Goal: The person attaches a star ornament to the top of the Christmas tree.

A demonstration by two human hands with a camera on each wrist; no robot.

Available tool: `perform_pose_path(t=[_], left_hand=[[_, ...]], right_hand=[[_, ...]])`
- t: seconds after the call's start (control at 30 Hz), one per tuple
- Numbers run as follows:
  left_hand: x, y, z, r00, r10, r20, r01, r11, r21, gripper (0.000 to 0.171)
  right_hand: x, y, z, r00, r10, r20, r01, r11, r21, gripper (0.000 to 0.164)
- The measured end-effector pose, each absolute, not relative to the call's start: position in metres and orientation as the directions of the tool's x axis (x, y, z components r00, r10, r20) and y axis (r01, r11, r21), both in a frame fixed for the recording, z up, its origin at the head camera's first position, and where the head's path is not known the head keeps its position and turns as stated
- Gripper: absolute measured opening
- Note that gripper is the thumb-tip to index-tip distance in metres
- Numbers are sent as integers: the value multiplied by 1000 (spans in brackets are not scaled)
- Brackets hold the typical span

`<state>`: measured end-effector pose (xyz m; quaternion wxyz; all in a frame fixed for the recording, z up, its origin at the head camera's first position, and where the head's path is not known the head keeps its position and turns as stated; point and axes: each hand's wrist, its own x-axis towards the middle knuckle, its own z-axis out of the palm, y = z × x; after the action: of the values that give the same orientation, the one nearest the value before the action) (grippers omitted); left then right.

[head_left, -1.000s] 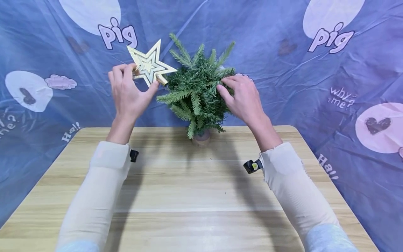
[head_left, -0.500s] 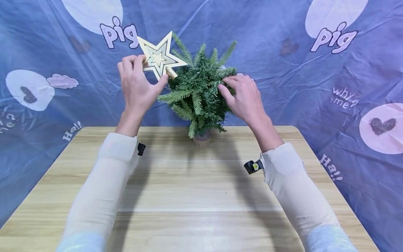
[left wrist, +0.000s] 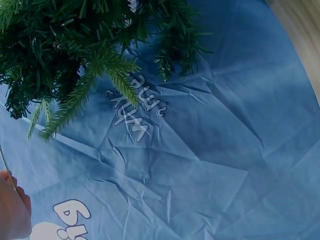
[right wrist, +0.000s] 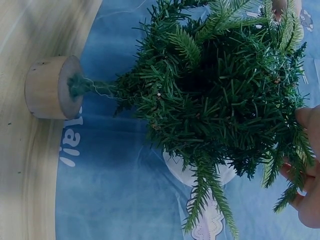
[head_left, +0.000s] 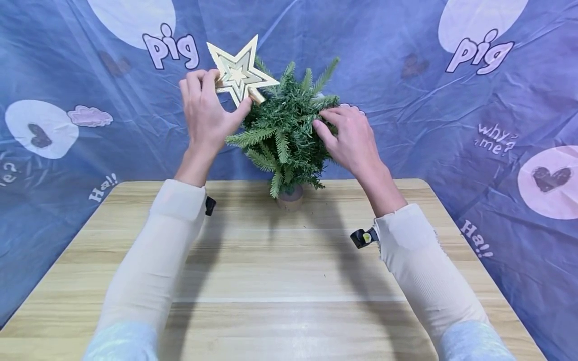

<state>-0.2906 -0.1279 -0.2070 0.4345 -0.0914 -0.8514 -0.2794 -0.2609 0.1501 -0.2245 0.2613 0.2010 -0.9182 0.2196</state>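
Note:
My left hand (head_left: 204,111) holds a gold star tree topper (head_left: 237,75) between thumb and fingers, raised at the upper left of a small artificial Christmas tree (head_left: 291,125). The star's short tube points down and right, overlapping the upper left branches in the head view. On the tree's right side, my right hand (head_left: 352,138) grips the outer branches; the right wrist view has its thumb and fingers (right wrist: 298,200) around the sprigs. The tree stands upright on a round wooden base (right wrist: 46,89). Only the edge of the left hand shows in the left wrist view.
The wood-grain table (head_left: 271,271) has the tree near its far edge. Behind and around it hangs a blue printed cloth (head_left: 388,90). A small black camera (head_left: 363,238) sits at the right wrist, another (head_left: 209,205) at the left.
My left hand has carried the star up and to the right, from beside the tree to over its upper left branches. The right hand has stayed on the tree.

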Motion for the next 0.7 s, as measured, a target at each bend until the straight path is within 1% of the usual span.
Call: perform_pose_path(t=[0.17,0.4,0.7], left_hand=[[-294,-125,-203,-607,-84,790,392,834,389,68],[-297,-119,-196,-632,-76,771,377,839,392,70],[-302,-114,-190,-612,-50,789,391,849,357,68]], right_hand=[[-261,150,-224,-782,-256,568,-485,822,-297,47],[-261,150,-225,-780,-257,571,-488,821,-297,47],[-262,151,-225,-786,-255,563,-484,821,-303,48]])
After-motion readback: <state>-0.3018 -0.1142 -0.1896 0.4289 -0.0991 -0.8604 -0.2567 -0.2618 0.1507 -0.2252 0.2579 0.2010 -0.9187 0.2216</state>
